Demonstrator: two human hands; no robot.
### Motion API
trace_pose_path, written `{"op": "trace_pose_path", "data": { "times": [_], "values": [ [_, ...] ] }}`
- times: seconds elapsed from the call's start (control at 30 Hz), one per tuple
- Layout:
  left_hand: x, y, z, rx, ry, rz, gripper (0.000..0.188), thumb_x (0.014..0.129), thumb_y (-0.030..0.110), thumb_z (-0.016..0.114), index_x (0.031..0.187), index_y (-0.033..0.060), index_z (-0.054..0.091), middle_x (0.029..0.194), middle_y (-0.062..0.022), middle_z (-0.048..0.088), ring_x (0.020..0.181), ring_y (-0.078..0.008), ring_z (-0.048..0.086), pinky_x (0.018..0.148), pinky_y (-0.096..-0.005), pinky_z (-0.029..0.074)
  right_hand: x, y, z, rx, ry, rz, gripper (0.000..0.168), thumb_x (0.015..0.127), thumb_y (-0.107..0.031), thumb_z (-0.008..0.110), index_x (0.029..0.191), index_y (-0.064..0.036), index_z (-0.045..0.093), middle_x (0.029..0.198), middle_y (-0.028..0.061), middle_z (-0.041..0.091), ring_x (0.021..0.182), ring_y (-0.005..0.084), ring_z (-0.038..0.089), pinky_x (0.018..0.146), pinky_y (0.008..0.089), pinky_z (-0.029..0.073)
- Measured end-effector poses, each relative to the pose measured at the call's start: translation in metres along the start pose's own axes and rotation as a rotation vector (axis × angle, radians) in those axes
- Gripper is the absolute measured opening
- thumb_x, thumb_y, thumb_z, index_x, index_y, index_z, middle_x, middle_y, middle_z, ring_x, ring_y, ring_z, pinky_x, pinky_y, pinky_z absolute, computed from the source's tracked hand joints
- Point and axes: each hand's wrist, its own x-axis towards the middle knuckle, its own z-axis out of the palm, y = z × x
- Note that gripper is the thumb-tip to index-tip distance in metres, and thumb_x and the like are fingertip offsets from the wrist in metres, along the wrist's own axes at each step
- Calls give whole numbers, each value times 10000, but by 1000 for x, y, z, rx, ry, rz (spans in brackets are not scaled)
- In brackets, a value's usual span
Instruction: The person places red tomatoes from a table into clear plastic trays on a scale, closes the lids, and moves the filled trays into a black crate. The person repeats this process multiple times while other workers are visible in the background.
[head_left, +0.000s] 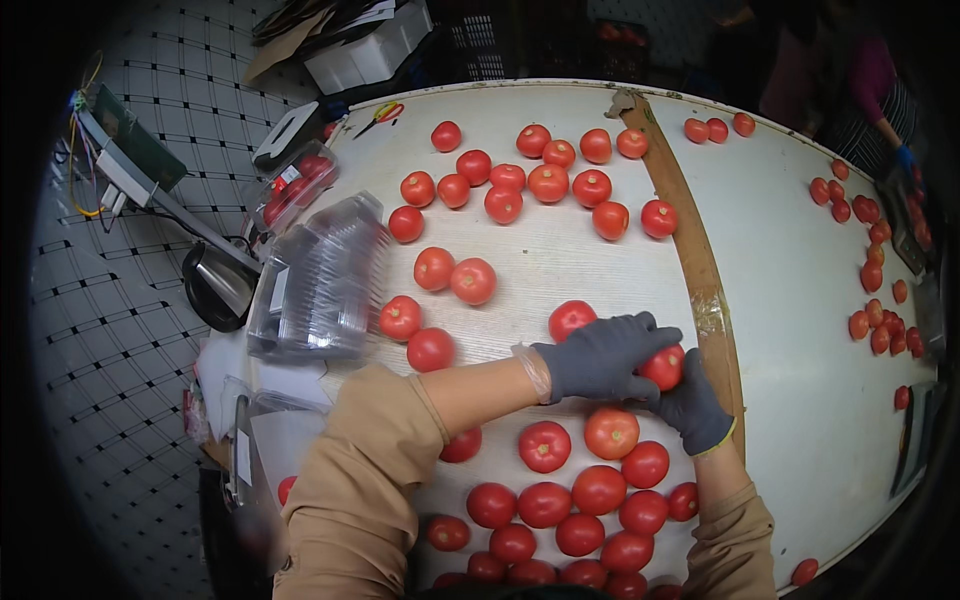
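A red tomato (663, 367) is held between my two hands above the white table, near the brown tape strip. My left hand (600, 360), in a dark grey glove, reaches across and curls over it from the left. My right hand (694, 405), gloved alike, cups it from the lower right. Just beyond my left hand rests another tomato (571, 321). Nearer to me lie several more, among them a lighter red tomato (612, 433) and a tomato (544, 447) beside it. Parts of both palms and the underside of the held tomato are hidden.
A stack of clear plastic trays (319, 285) stands at the left edge. Behind it is a packed tomato tray (300, 187). Scissors (382, 116) lie at the far left corner. Brown tape (697, 270) divides the table. A person (874, 90) works at the far right.
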Motion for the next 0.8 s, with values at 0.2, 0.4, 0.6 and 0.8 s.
{"op": "trace_pose_path", "data": {
  "times": [0.2, 0.4, 0.6, 0.8],
  "values": [
    [-5, -102, -64, 246, 472, -349, 586, 795, 445, 696, 1238, 92, 547, 1172, -118, 562, 1089, -280, 553, 922, -409, 448, -4, 1, -21, 48, -24, -40, 539, 901, -434, 516, 1254, -31, 462, 1292, 288, 460, 1134, 499, 510, 789, 578, 549],
    [-50, -211, -143, 146, 726, -942, 765, 735, 608, 648, 1258, 57, 553, 1239, -189, 502, 1105, -322, 556, 960, -380, 435, -7, 6, -45, 65, -98, 4, 673, 852, -589, 513, 1195, -10, 520, 1298, 331, 441, 1106, 559, 503, 709, 602, 546],
    [-18, -232, -116, 337, 421, -817, 759, 705, 684, 598, 1147, 69, 637, 1217, -217, 532, 1076, -342, 560, 937, -409, 439, -15, 9, -53, 132, -116, -25, 714, 844, -624, 510, 1231, -25, 508, 1346, 322, 404, 1183, 545, 449, 768, 615, 527],
    [-18, -223, -93, 406, 371, -860, 691, 603, 569, 716, 1037, 34, 665, 1077, -257, 585, 1026, -407, 572, 881, -462, 469, -7, 1, -55, 270, -80, 128, 628, 924, -545, 420, 1303, -46, 464, 1374, 266, 423, 1202, 519, 451, 806, 579, 527]
  ]
}}
